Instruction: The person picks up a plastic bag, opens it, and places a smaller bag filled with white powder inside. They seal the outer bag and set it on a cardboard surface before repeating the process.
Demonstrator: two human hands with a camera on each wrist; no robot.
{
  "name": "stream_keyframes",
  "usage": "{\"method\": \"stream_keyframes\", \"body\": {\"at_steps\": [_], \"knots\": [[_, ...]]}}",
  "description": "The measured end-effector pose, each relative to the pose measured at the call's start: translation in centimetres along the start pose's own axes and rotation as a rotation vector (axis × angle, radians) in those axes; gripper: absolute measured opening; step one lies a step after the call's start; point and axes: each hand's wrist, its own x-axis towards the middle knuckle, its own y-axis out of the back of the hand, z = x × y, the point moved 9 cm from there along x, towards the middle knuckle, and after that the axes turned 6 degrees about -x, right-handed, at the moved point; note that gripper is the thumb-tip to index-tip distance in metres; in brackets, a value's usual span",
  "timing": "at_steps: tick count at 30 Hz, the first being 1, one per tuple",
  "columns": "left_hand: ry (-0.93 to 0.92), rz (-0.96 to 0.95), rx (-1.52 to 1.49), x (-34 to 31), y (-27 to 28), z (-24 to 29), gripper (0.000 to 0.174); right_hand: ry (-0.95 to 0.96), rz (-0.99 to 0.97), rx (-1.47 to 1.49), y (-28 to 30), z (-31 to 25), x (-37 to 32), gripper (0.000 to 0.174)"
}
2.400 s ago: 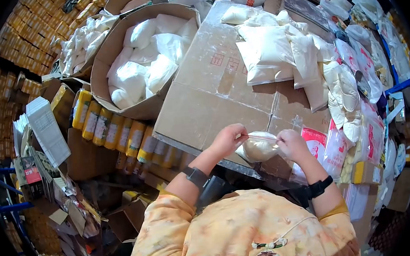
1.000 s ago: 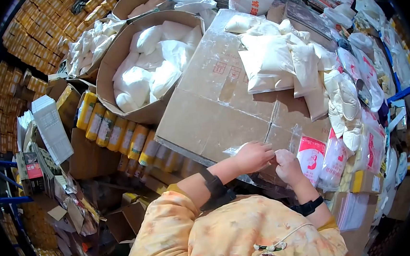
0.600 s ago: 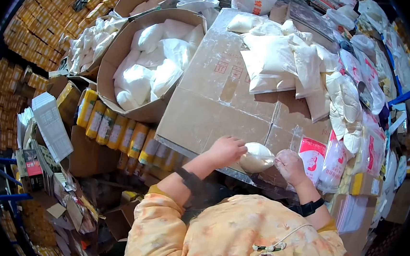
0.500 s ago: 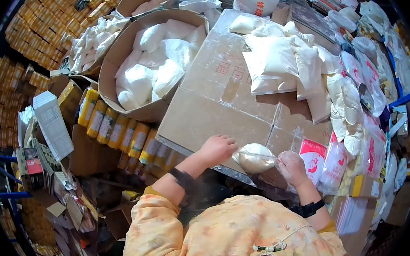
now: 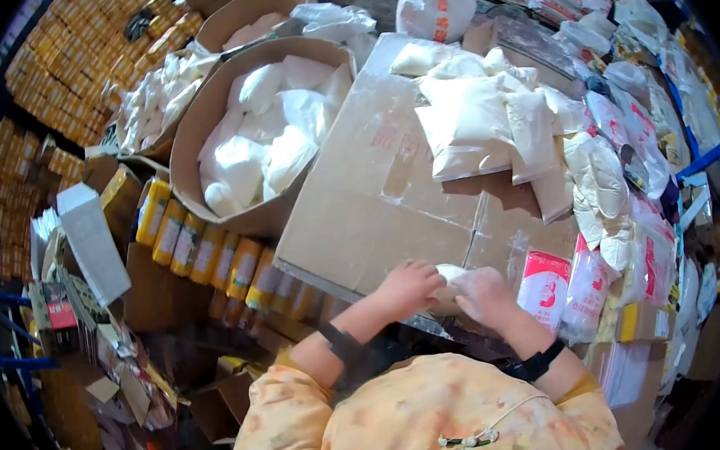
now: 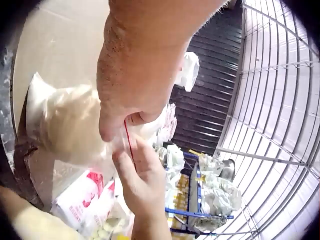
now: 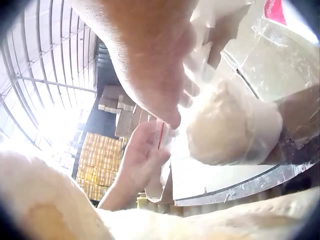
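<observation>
A clear zip-lock bag [image 6: 72, 122] packed with cream-coloured powder stands at the near edge of a large cardboard box; both hands are at its top. My left hand [image 5: 416, 288] pinches one side of the bag's mouth between thumb and fingers. Close against it, my right hand [image 5: 486, 298] pinches the same top strip, thumb and fingertips along the red zip line [image 6: 130, 142]. From the right wrist view, the bulging bag [image 7: 222, 127] hangs below the two hands. In the head view the hands hide most of it.
Filled powder bags [image 5: 470, 123] lie piled on the far right of the cardboard box [image 5: 352, 226]. Pink-and-white packs [image 5: 544, 288] sit to the right. Behind left stands an open carton [image 5: 184, 188] of white bags, with yellow rolls [image 5: 201, 246] below it.
Half a second ago the left hand was further left, with the bag visible between the hands. Now it has come back right and the right hand has moved left, so they meet over the bag.
</observation>
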Motion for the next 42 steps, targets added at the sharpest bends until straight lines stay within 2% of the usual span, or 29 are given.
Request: {"method": "stream_keyframes", "body": {"at_steps": [2, 3, 5, 6, 8, 9, 12, 13, 20, 29, 32, 35, 42], "knots": [[-0.01, -0.076, 0.038, 0.6, -1.5, 0.6, 0.018, 0.032, -0.109, -0.041, -2.0, -0.8, 0.5, 0.015], [-0.087, 0.096, -0.018, 0.8, -0.3, 1.3, 0.007, 0.032, -0.059, -0.039, -1.6, -1.1, 0.8, 0.013], [-0.086, 0.148, -0.048, 0.7, 0.0, 1.2, 0.007, 0.037, 0.039, -0.037, -0.8, -1.4, 1.2, 0.01], [-0.084, 0.176, -0.064, 0.6, 0.5, 1.3, 0.007, 0.004, 0.013, -0.021, -1.1, -1.2, 1.3, 0.01], [-0.058, 0.144, -0.039, 0.6, 0.5, 1.3, 0.009, -0.064, -0.039, 0.01, -1.9, -0.7, 1.1, 0.013], [-0.061, 0.137, -0.041, 0.6, 0.2, 1.3, 0.009, -0.069, 0.058, 0.054, -1.5, -0.7, 1.3, 0.013], [-0.073, 0.113, -0.009, 0.8, -0.1, 1.2, 0.01, -0.058, 0.068, 0.076, -1.2, -0.7, 1.3, 0.012], [-0.073, 0.106, 0.021, 0.7, -0.2, 1.2, 0.011, -0.014, 0.071, 0.033, -1.3, -0.8, 1.1, 0.015], [-0.147, 0.049, 0.19, 0.1, 0.9, 0.9, 0.012, -0.022, 0.07, -0.073, -1.7, 1.0, -0.5, 0.009], [-0.079, 0.071, 0.206, -1.7, 2.2, -1.2, 0.004, -0.189, 0.075, -0.032, 2.0, 4.7, -4.3, 0.005], [-0.054, 0.012, 0.225, -2.4, 2.0, -2.2, 0.011, -0.24, 0.061, -0.004, 2.3, 5.3, -5.2, 0.005], [-0.074, 0.077, 0.195, -2.4, 2.6, -1.7, 0.004, -0.262, 0.103, 0.027, 2.4, 5.3, -5.6, 0.005], [-0.047, 0.084, 0.234, -2.4, 3.0, -1.3, 0.005, -0.292, 0.149, 0.044, 2.9, 5.3, -6.0, 0.004]]}}
